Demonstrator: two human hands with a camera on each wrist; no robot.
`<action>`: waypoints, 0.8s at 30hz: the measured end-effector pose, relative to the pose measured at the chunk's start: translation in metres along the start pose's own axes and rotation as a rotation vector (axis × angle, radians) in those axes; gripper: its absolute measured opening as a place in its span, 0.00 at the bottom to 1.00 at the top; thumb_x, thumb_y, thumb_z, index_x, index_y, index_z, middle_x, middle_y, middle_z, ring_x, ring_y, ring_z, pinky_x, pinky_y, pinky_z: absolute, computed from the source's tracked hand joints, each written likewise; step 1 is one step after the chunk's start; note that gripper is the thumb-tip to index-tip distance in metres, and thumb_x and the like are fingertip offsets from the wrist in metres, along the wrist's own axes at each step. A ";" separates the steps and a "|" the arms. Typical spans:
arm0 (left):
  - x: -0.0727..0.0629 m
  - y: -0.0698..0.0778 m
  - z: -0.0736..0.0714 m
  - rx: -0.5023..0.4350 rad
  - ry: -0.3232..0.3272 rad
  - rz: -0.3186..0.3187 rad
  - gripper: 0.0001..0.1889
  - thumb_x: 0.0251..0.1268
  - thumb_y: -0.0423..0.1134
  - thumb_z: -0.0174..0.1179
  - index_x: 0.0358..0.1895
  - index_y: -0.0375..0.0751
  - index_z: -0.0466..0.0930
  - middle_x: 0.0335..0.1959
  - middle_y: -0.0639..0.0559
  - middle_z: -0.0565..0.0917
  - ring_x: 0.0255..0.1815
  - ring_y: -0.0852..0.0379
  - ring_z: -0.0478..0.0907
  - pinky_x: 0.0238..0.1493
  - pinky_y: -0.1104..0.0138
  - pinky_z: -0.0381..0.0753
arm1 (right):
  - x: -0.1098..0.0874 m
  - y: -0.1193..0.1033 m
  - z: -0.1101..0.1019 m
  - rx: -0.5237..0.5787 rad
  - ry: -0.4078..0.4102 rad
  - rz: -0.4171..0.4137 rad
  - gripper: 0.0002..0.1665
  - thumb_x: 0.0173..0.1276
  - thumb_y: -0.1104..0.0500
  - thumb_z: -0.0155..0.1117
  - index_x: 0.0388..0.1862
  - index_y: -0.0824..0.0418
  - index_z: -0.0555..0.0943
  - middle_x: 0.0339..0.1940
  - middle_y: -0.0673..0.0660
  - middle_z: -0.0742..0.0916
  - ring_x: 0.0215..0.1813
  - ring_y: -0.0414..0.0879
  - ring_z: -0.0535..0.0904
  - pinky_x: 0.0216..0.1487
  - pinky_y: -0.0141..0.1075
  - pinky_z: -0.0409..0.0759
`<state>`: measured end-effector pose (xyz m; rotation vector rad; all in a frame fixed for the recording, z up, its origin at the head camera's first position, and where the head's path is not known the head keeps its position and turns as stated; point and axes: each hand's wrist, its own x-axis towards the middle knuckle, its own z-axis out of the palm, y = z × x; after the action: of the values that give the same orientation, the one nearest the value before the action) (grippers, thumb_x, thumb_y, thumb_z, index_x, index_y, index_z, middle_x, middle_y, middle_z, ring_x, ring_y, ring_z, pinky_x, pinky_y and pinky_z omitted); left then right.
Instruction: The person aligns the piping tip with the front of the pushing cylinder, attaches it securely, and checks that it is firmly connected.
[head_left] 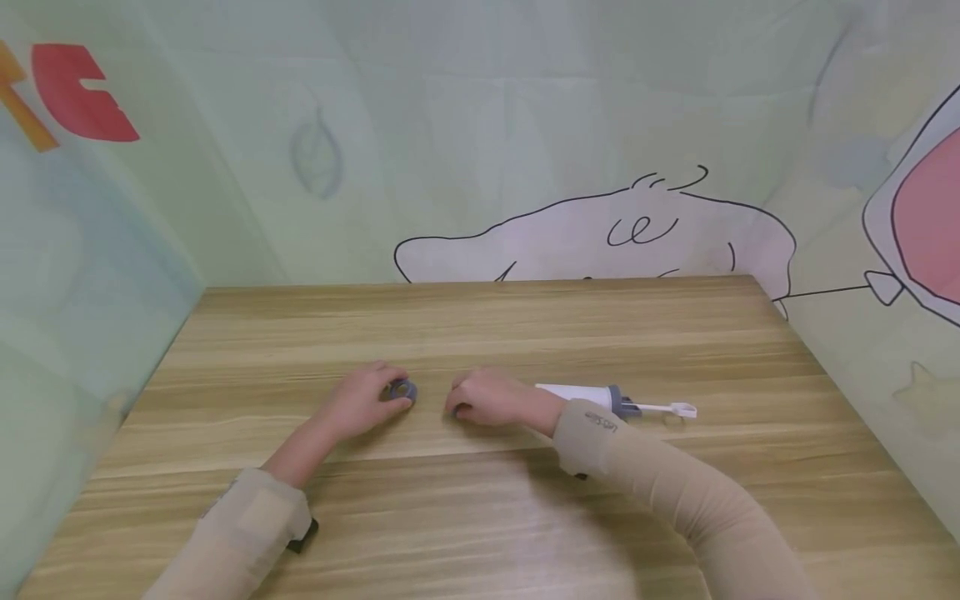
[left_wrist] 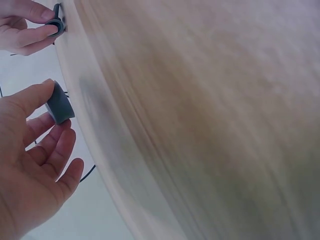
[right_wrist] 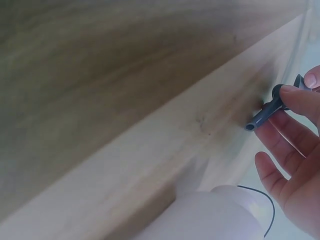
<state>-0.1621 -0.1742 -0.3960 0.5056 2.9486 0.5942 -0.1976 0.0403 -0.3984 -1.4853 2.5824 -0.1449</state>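
Observation:
In the head view my left hand point(head_left: 360, 403) pinches a grey-blue ring-shaped cap point(left_wrist: 61, 106) between thumb and fingers, close to the tabletop. To its right, my right hand point(head_left: 489, 397) holds a small grey-blue spout piece point(right_wrist: 267, 114) with a narrow tube; the fingers mostly cover it in the head view. The two pieces are apart. Behind the right wrist lies a white cylinder point(head_left: 577, 394) with a grey-blue collar point(head_left: 617, 401). From the collar a thin white rod point(head_left: 656, 407) sticks out, ending in a small loop. The wrist partly hides the cylinder.
Both hands work over a wood-grain table point(head_left: 465, 525). A pale printed cloth point(head_left: 480, 125) with cartoon drawings hangs behind the table's far edge and along both sides.

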 end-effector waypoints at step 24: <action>0.000 0.011 0.000 -0.020 0.025 0.043 0.22 0.55 0.46 0.59 0.50 0.38 0.74 0.46 0.44 0.78 0.46 0.48 0.76 0.47 0.56 0.75 | -0.023 0.006 -0.025 0.219 0.122 0.024 0.08 0.60 0.59 0.59 0.37 0.59 0.82 0.34 0.50 0.86 0.34 0.37 0.79 0.36 0.22 0.75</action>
<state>-0.1583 -0.1645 -0.3915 0.5658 2.9588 0.6379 -0.1958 0.0635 -0.3729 -1.4057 2.5758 -0.5129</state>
